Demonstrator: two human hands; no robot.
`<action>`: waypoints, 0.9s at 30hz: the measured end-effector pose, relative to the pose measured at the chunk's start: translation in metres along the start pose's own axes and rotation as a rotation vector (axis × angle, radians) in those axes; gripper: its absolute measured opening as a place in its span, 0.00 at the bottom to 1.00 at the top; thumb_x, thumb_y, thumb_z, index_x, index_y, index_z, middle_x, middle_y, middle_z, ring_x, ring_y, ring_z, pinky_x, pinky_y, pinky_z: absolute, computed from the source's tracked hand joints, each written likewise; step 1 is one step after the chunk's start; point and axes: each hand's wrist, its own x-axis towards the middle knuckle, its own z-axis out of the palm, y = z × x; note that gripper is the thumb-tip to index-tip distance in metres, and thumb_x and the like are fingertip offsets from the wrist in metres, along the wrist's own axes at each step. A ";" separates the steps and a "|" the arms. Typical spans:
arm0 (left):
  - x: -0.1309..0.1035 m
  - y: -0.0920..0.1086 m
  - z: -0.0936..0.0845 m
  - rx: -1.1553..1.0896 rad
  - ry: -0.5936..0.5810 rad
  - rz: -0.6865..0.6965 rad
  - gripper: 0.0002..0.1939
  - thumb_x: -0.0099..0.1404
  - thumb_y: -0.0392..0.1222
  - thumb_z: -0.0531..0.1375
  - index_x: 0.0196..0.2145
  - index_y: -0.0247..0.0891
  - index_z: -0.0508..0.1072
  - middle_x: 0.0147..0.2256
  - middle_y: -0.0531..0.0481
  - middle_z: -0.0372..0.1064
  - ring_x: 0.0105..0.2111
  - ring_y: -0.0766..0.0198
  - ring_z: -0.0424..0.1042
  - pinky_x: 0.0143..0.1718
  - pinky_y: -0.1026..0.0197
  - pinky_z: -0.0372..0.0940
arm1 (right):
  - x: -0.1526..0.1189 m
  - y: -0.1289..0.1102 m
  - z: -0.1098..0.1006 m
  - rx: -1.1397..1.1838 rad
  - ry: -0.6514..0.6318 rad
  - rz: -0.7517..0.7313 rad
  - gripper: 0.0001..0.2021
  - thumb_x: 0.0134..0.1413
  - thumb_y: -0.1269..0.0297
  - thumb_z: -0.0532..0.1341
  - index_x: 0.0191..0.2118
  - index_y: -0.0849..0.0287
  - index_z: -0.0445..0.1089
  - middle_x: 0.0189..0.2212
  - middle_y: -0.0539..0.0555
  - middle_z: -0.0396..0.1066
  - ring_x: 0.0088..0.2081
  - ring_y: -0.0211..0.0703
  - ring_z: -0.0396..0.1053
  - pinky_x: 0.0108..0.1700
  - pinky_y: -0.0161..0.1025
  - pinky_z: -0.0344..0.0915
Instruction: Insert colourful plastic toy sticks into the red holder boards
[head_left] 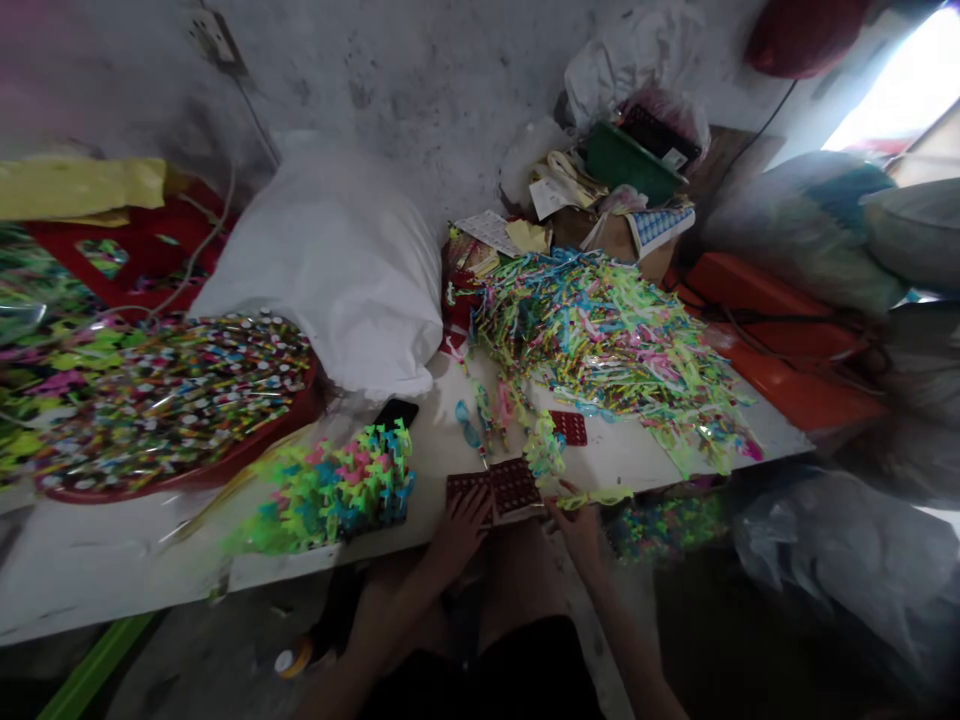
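Head view: working at a crowded counter with 2 bare hands.
Showing a red tub heaped with small multicoloured sticks, and a green basket at back; laying the left hand loosely spread on the left of 2 dark-red trays at the front edge; curling the right hand against a yellow-green piece, with a grip too blurred to tell; half hiding a red crate under yellow cloth; backed by a stained wall.
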 end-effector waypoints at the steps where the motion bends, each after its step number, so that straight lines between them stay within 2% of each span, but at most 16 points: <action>1: 0.002 -0.001 0.001 0.008 0.006 0.002 0.27 0.66 0.38 0.50 0.62 0.40 0.51 0.62 0.44 0.51 0.61 0.56 0.50 0.59 0.47 0.49 | 0.000 0.001 -0.001 -0.004 -0.019 0.021 0.23 0.41 0.47 0.63 0.38 0.60 0.69 0.29 0.54 0.75 0.26 0.43 0.72 0.24 0.38 0.70; 4: 0.009 0.002 0.003 0.019 0.020 -0.032 0.26 0.67 0.41 0.49 0.62 0.44 0.52 0.61 0.44 0.51 0.61 0.54 0.51 0.58 0.46 0.50 | 0.000 -0.001 -0.006 -0.037 -0.102 0.052 0.21 0.39 0.46 0.64 0.34 0.60 0.69 0.28 0.54 0.75 0.29 0.46 0.73 0.28 0.39 0.71; 6: 0.012 0.007 0.003 0.017 0.005 -0.070 0.25 0.67 0.42 0.50 0.61 0.48 0.53 0.62 0.44 0.51 0.61 0.52 0.51 0.58 0.45 0.50 | 0.000 -0.006 -0.010 -0.037 -0.177 0.080 0.22 0.39 0.47 0.64 0.35 0.60 0.69 0.29 0.54 0.76 0.31 0.47 0.74 0.31 0.41 0.72; 9: 0.015 0.013 0.000 -0.007 -0.030 -0.101 0.24 0.67 0.43 0.51 0.60 0.52 0.56 0.62 0.45 0.49 0.61 0.50 0.49 0.58 0.43 0.48 | 0.000 -0.017 -0.016 -0.040 -0.231 0.139 0.24 0.38 0.44 0.64 0.35 0.61 0.71 0.29 0.56 0.76 0.31 0.50 0.75 0.30 0.44 0.73; 12: 0.016 0.016 -0.005 -0.038 -0.032 -0.113 0.24 0.65 0.44 0.53 0.59 0.52 0.57 0.63 0.45 0.47 0.61 0.48 0.48 0.58 0.42 0.47 | 0.004 -0.024 -0.019 -0.207 -0.155 0.119 0.24 0.37 0.41 0.62 0.28 0.61 0.73 0.24 0.58 0.76 0.28 0.53 0.74 0.29 0.45 0.71; 15: 0.014 0.016 -0.011 -0.059 -0.033 -0.101 0.27 0.64 0.45 0.55 0.60 0.51 0.56 0.63 0.44 0.46 0.62 0.47 0.47 0.58 0.43 0.46 | 0.009 -0.025 -0.018 -0.370 -0.082 0.055 0.24 0.39 0.40 0.60 0.23 0.61 0.73 0.21 0.59 0.75 0.29 0.54 0.74 0.33 0.45 0.69; 19: 0.012 0.016 -0.012 -0.071 -0.047 -0.097 0.30 0.63 0.47 0.56 0.61 0.51 0.53 0.63 0.43 0.45 0.62 0.47 0.45 0.59 0.43 0.44 | 0.012 -0.022 -0.014 -0.428 -0.107 0.011 0.23 0.45 0.43 0.57 0.26 0.60 0.74 0.24 0.58 0.76 0.32 0.52 0.74 0.36 0.43 0.68; 23: 0.010 0.016 -0.009 -0.093 -0.028 -0.079 0.32 0.62 0.49 0.57 0.61 0.49 0.52 0.64 0.41 0.42 0.63 0.47 0.42 0.60 0.42 0.42 | 0.010 -0.022 -0.009 -0.586 -0.067 -0.033 0.19 0.46 0.46 0.58 0.29 0.59 0.75 0.27 0.58 0.76 0.34 0.51 0.73 0.37 0.41 0.65; 27: 0.010 0.018 -0.009 -0.102 -0.035 -0.087 0.33 0.61 0.47 0.58 0.61 0.48 0.53 0.64 0.41 0.41 0.63 0.46 0.41 0.59 0.41 0.42 | 0.009 -0.028 0.000 -0.730 -0.024 -0.007 0.18 0.49 0.49 0.59 0.32 0.60 0.74 0.29 0.60 0.76 0.34 0.49 0.73 0.36 0.37 0.63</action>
